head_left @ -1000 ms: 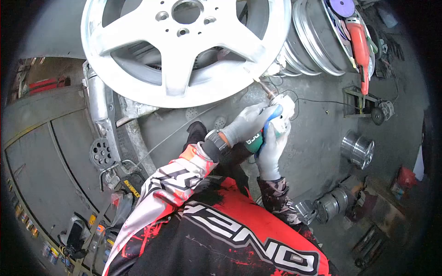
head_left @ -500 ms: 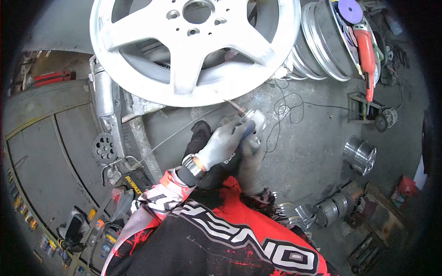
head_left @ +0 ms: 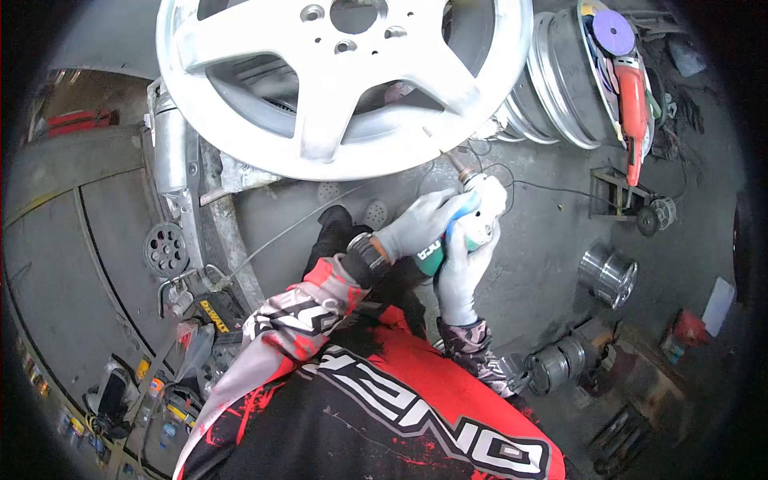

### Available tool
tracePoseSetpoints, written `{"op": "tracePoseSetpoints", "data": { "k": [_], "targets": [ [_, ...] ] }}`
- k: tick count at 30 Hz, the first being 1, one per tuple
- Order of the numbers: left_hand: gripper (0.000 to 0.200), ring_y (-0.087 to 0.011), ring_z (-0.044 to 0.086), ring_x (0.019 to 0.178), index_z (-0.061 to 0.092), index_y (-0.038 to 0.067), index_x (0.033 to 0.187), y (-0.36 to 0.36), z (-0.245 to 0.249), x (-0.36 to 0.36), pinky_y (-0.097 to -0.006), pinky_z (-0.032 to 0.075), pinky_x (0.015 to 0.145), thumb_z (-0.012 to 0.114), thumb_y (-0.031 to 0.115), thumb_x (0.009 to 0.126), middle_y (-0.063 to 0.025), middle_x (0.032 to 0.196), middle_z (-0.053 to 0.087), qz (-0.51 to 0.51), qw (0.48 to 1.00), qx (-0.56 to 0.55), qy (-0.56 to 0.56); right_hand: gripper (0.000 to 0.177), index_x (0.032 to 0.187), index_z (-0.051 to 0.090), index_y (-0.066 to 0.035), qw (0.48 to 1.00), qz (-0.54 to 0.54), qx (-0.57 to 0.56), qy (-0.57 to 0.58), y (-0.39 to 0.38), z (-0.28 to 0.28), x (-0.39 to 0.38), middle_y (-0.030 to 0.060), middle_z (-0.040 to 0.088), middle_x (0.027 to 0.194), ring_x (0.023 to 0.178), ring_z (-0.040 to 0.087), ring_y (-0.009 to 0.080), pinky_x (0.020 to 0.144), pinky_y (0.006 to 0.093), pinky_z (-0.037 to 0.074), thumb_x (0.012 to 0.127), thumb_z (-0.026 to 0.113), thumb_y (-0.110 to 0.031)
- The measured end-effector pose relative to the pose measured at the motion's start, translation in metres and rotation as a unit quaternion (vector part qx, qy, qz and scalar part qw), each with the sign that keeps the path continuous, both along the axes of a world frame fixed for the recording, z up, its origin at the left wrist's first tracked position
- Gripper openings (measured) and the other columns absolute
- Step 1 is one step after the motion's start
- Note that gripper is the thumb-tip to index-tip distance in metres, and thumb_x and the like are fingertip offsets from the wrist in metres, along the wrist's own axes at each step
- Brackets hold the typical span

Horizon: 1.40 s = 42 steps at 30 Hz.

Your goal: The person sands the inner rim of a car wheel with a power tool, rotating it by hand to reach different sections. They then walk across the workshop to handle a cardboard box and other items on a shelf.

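Head view: both gloved hands are closed around a green and blue die grinder (head_left: 458, 230). The left hand (head_left: 418, 224) wraps it from above, and the right hand (head_left: 464, 268) cups its body from below, so little of the casing shows. The grinder is held above the concrete floor (head_left: 544, 240), near the middle. Its thin bit points up at the lower rim of a bare alloy wheel (head_left: 320, 120), but whether the bit touches the metal cannot be told.

A black cable (head_left: 512, 178) loops on the floor just beside the tool. Toward the floor's far right edge, stacked rims (head_left: 552, 88) lean together, with a red angle grinder (head_left: 632, 104) and a purple disc (head_left: 614, 34) lying on them. A polished metal cylinder (head_left: 608, 276) sits well apart to the right. At the left, a perforated round plate (head_left: 166, 250) hangs on a metal stand beneath the wheel.
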State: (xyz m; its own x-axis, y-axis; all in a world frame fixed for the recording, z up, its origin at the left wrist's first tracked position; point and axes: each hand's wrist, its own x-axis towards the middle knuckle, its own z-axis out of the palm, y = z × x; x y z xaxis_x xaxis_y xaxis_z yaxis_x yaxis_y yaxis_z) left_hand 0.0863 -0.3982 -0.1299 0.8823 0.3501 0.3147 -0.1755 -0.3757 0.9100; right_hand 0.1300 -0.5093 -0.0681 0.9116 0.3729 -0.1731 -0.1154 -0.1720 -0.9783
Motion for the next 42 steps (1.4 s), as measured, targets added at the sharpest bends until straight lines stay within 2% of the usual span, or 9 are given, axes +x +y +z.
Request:
{"op": "tracePoseSetpoints", "data": {
  "k": [4,7,15,23,32,35,37,40,42],
  "targets": [
    [0.033,-0.0366,0.066,0.114,0.056,0.000,0.132,0.002,0.008,-0.030,-0.0433,0.052,0.099,0.059,0.013,0.102,-0.0248,0.128,0.062,-0.020,0.955,-0.260,0.144,0.071,0.150,0.034,0.001,0.999,0.025,-0.030,0.036,-0.008,-0.012,-0.031,0.0153,0.050,0.139,0.129,0.051,0.0240,0.111,0.0393,0.041,0.090,0.071,-0.003],
    [0.034,-0.0379,0.066,0.113,0.054,-0.001,0.134,0.005,0.017,-0.061,-0.0434,0.054,0.097,0.058,0.010,0.101,-0.0255,0.128,0.062,0.027,0.996,-0.047,0.064,0.070,0.151,0.033,0.001,0.989,0.038,0.015,0.143,-0.006,-0.009,-0.047,0.0150,0.050,0.139,0.128,0.052,0.0235,0.110,0.0386,0.042,0.091,0.070,-0.003],
    [0.044,-0.0389,0.065,0.114,0.055,-0.001,0.137,0.004,0.018,-0.035,-0.0439,0.051,0.101,0.060,0.010,0.095,-0.0233,0.129,0.062,0.031,0.994,-0.010,0.106,0.065,0.149,0.038,-0.001,0.989,0.028,0.005,0.146,0.001,-0.002,-0.021,0.0136,0.051,0.139,0.128,0.052,0.0216,0.109,0.0375,0.043,0.093,0.071,-0.008],
    [0.043,-0.0066,0.059,0.113,0.062,-0.001,0.132,0.009,0.004,0.030,-0.0288,0.049,0.101,0.048,0.034,0.112,-0.0037,0.119,0.069,-0.090,0.846,-0.517,0.095,0.076,0.150,0.034,0.004,0.999,-0.015,-0.045,-0.009,0.014,0.012,0.014,0.0174,0.053,0.137,0.128,0.054,0.0241,0.109,0.0388,0.043,0.089,0.078,-0.010],
    [0.040,-0.0250,0.063,0.122,0.054,-0.003,0.140,0.011,0.012,-0.052,-0.0377,0.047,0.107,0.053,0.019,0.107,-0.0177,0.136,0.061,0.023,0.994,-0.097,0.053,0.079,0.150,0.035,0.001,0.997,0.040,-0.051,0.039,0.014,0.011,-0.035,0.0147,0.052,0.136,0.126,0.054,0.0228,0.109,0.0379,0.043,0.084,0.079,-0.004],
    [0.045,-0.0325,0.064,0.121,0.053,-0.004,0.141,0.010,0.006,-0.055,-0.0405,0.047,0.107,0.060,0.014,0.099,-0.0211,0.134,0.062,-0.034,0.856,-0.495,0.147,0.077,0.150,0.036,0.000,0.995,0.062,-0.072,0.034,0.013,0.011,-0.045,0.0139,0.052,0.136,0.126,0.053,0.0224,0.109,0.0377,0.043,0.085,0.078,-0.003],
    [0.044,-0.0317,0.065,0.119,0.055,-0.004,0.138,0.021,0.043,-0.058,-0.0393,0.047,0.106,0.060,0.015,0.099,-0.0203,0.129,0.065,-0.010,0.872,-0.465,0.155,0.074,0.149,0.037,0.000,0.995,0.061,-0.067,0.051,0.013,0.010,-0.045,0.0131,0.052,0.136,0.126,0.053,0.0222,0.109,0.0376,0.043,0.087,0.076,-0.003],
    [0.039,-0.0259,0.065,0.116,0.059,-0.004,0.134,0.015,0.044,-0.054,-0.0365,0.048,0.104,0.055,0.021,0.105,-0.0180,0.125,0.067,0.025,0.927,-0.338,0.161,0.071,0.149,0.038,0.000,0.993,0.063,-0.057,0.077,0.010,0.011,-0.035,0.0124,0.053,0.135,0.126,0.053,0.0217,0.109,0.0374,0.043,0.089,0.075,-0.006],
    [0.039,-0.0173,0.065,0.113,0.062,-0.003,0.131,0.008,0.019,-0.039,-0.0335,0.050,0.099,0.051,0.028,0.109,-0.0129,0.120,0.070,0.092,0.995,0.016,0.036,0.069,0.148,0.039,0.000,0.996,0.037,-0.038,0.067,0.008,0.005,-0.024,0.0129,0.054,0.135,0.126,0.053,0.0215,0.109,0.0373,0.043,0.091,0.075,-0.009]
  ]
}}
